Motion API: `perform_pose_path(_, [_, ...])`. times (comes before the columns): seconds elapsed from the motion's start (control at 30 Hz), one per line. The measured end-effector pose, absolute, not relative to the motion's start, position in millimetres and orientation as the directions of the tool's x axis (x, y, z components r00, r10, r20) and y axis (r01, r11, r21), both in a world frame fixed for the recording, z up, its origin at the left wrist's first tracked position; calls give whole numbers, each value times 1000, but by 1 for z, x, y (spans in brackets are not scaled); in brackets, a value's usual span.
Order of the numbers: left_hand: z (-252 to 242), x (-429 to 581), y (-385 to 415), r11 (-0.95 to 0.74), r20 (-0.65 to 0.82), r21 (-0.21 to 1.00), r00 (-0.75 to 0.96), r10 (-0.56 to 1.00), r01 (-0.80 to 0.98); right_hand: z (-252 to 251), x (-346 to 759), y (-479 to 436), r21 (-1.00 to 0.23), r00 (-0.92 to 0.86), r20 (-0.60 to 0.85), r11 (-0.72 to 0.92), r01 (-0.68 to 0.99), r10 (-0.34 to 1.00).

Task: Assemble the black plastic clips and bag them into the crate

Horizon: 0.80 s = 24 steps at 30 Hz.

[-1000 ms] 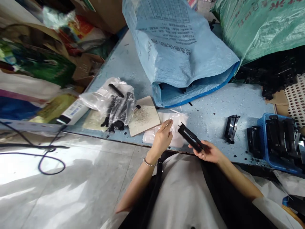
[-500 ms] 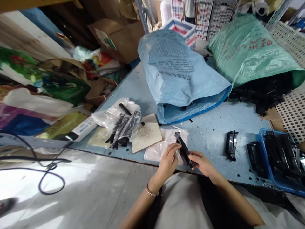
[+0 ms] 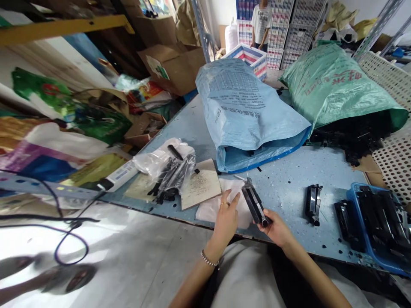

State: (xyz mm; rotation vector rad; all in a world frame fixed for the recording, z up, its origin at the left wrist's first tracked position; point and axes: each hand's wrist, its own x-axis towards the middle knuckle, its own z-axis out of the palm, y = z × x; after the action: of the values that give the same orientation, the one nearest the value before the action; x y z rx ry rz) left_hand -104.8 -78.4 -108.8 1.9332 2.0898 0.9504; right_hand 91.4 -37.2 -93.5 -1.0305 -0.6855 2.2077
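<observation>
Blue counter [image 3: 282, 179], speckled w/ wht flecks & blk specks, takes up the mid of the view; grey tiled floor [image 3: 128, 252] at L w/ glare patches & a looped blk cable [image 3: 73, 261]. Rm is cluttered: brown carton [image 3: 176, 64] & crumpled printed bags [image 3: 61, 145] along L side, yellow beam [image 3: 64, 30] overhead, stacked plastic crates [image 3: 279, 34] at back w/ another person [image 3: 261, 23] standing in front. On the counter, a woven blue sack [image 3: 247, 111], creased, mouth gaping toward the wearer; next to it a shiny green sack [image 3: 340, 85] w/ red print, dark pcs heaped at its mouth. Far R: wht panel [image 3: 393, 158] w/ round holes, & a blue basket [image 3: 354, 194] of glossy blk pcs, one similar pc [image 3: 348, 220] just outside it. R hand's [image 3: 272, 226] grip is closed on the lower end of a long, narrow blk part [image 3: 253, 203], hard & shiny, tilted, held over the counter's front edge area. L hand [image 3: 226, 216] is free, fingers spread, just beside the part; can't tell if any fingertip touches. Under/near L hand: thin wht film [image 3: 208, 209], soft & milky; then a flat, squarish pale board [image 3: 202, 188], dark-smudged; then crinkly clear plastic [image 3: 150, 164] w/ slim blk pcs [image 3: 173, 175]. Another blk unit [image 3: 313, 205] rests alone b/w R hand & basket.
</observation>
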Motion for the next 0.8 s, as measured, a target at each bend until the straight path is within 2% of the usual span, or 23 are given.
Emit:
perform_pose_path(0.13, [-111,-110,-75,-67,293,505,-98,951,860,-94,92,-36,-651,-492,-502,-685,-326,711])
perform_pose_path(0.27, [-101,-108,-68,-90,319,553,-111,941,828,-94,92,-40,-644,-530,-510,-709,-287,677])
perform_pose_path(0.43, [-89,-94,-70,-298,370,574,83,925,763,-101,91,-41,-590,-537,-564,-761,-269,627])
perform_pose_path(0.53, [-83,-82,-79,-434,380,608,236,894,665,-104,88,-37,-710,-413,-538,-659,-250,735])
perform_pose_path(0.63, [-79,-73,-86,-475,343,647,329,880,596,-102,87,-34,-854,-321,-450,-507,-118,833])
perform_pose_path(0.73, [-78,-72,-87,-457,322,666,325,889,590,-89,89,-37,-929,-393,-341,-371,0,854])
perform_pose_path(0.8, [-75,-80,-85,-455,357,646,284,890,614,-76,93,-40,-933,-509,-300,-360,-20,807])
